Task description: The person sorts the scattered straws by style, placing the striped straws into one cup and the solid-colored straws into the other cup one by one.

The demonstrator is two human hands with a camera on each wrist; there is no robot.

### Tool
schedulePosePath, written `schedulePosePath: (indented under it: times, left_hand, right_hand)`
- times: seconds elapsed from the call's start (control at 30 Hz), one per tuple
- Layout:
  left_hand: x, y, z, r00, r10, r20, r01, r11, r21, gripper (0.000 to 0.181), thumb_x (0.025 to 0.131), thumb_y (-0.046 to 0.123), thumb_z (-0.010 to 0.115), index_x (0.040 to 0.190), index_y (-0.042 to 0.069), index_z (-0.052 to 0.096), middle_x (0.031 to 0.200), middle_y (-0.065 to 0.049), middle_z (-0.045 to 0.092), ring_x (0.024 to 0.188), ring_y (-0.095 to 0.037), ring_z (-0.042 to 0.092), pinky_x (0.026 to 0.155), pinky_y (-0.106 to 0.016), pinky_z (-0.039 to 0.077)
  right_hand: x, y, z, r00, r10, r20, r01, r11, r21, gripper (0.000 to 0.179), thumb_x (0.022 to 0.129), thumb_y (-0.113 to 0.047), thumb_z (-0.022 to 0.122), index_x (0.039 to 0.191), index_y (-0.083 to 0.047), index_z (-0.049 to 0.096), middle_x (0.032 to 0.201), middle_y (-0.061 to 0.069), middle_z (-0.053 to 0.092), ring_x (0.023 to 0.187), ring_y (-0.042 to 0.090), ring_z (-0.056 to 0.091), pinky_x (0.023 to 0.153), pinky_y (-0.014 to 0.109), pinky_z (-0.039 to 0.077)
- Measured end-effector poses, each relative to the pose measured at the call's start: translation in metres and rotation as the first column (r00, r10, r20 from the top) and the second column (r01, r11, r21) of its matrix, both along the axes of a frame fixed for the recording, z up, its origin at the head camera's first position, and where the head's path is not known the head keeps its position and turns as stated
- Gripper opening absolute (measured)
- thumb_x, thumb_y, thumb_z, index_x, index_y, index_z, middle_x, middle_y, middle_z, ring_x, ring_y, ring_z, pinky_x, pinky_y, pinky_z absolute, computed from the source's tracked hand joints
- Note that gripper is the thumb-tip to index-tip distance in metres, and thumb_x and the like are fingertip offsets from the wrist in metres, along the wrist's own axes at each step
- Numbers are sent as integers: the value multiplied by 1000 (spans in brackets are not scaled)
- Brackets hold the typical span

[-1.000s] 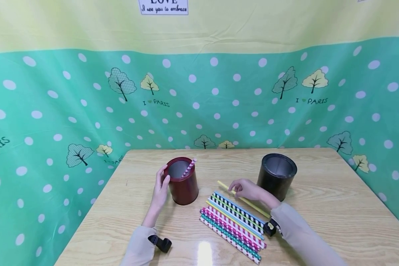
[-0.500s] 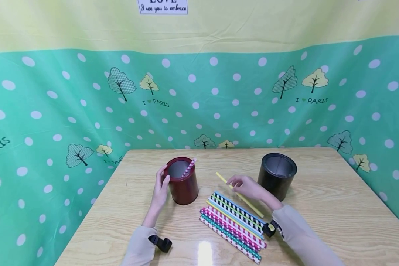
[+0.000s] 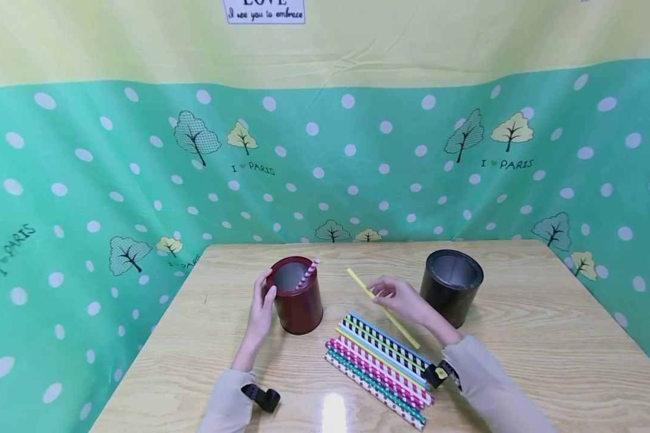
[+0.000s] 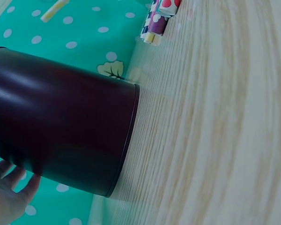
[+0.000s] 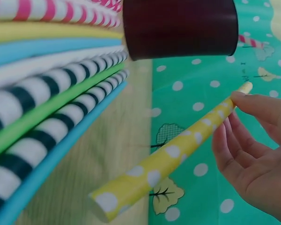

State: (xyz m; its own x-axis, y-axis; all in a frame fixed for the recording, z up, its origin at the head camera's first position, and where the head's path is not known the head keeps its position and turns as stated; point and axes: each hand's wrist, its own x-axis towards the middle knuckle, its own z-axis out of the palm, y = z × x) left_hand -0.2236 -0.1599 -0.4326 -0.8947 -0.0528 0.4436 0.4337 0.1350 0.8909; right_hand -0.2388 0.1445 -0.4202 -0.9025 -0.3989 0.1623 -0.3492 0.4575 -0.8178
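My left hand point(image 3: 260, 308) holds the dark red can point(image 3: 300, 314) on its left side near the rim. In the left wrist view its fingers point(image 4: 29, 187) press against the can wall. One purple-and-white striped paper straw point(image 3: 307, 274) leans out of the can's mouth. My right hand point(image 3: 402, 300) pinches a yellow paper straw point(image 3: 355, 278) between thumb and fingers. White dots cover that straw in the right wrist view, where its near end slants down to the left. It hangs at an angle above the table, beyond the row of paper straws point(image 3: 376, 365).
A black can point(image 3: 448, 304) stands upright behind my right forearm. The row holds several dotted, striped and plain straws side by side on the wooden table point(image 3: 552, 337). A green dotted cloth point(image 3: 352, 180) hangs behind the table's far edge.
My right hand has lifted the yellow straw and moved it slightly left and away from me. The left hand and the red can have stayed in place.
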Motion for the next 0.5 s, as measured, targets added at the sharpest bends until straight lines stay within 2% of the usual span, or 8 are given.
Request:
schedulePosePath:
  times: [0.07, 0.17, 0.23, 0.3, 0.37, 0.5]
  left_hand:
    - [-5, -2, -7, 1000, -2, -15, 2, 1000, -4, 39, 92, 1, 37, 129, -6, 30, 122, -31, 42, 110, -32, 40, 86, -11, 31]
    - [-7, -3, -10, 1000, -5, -15, 5, 1000, -3, 38, 92, 1, 36, 129, -6, 30, 123, -29, 42, 111, -30, 40, 87, -11, 31]
    - [-11, -5, -16, 999, -7, -31, 7, 1000, -2, 38, 92, 3, 36, 129, -4, 31, 123, -28, 42, 111, -28, 40, 87, -11, 31]
    - [-12, -6, -17, 1000, -3, -30, 3, 1000, -5, 38, 92, 2, 36, 129, -4, 31, 123, -29, 42, 111, -32, 40, 87, -12, 31]
    - [-16, -8, -25, 999, 0, -48, 0, 1000, -13, 38, 93, 4, 36, 130, -2, 32, 122, -28, 43, 110, -29, 41, 87, -12, 31]
    - [-17, -9, -26, 999, 8, -51, -8, 1000, -15, 37, 92, 4, 37, 129, -1, 32, 122, -28, 43, 110, -29, 41, 87, -12, 32]
  right_hand:
    - [2, -3, 4, 1000, -14, -8, 14, 1000, -22, 27, 83, -10, 59, 109, -2, 58, 94, 8, 60, 83, 18, 56, 69, 27, 46]
    - [10, -9, 16, 999, -39, -22, 37, 998, -55, 28, 83, -7, 59, 110, 0, 56, 93, 10, 60, 84, 21, 57, 72, 30, 46]
    - [11, -12, 18, 998, -61, -27, 59, 996, -69, 29, 82, -6, 59, 111, 0, 56, 93, 10, 61, 84, 21, 57, 72, 31, 46]
    - [11, -15, 20, 996, -82, -22, 80, 993, -83, 31, 82, -6, 60, 112, 0, 55, 93, 10, 61, 85, 22, 57, 73, 32, 46]
    - [7, -16, 15, 995, -96, -22, 94, 991, -99, 32, 82, -10, 61, 113, -2, 55, 93, 8, 61, 85, 20, 57, 73, 30, 46]
    - [7, -22, 19, 994, -108, -4, 106, 981, -163, 35, 81, -10, 62, 114, -2, 54, 94, 10, 60, 86, 23, 57, 73, 32, 47]
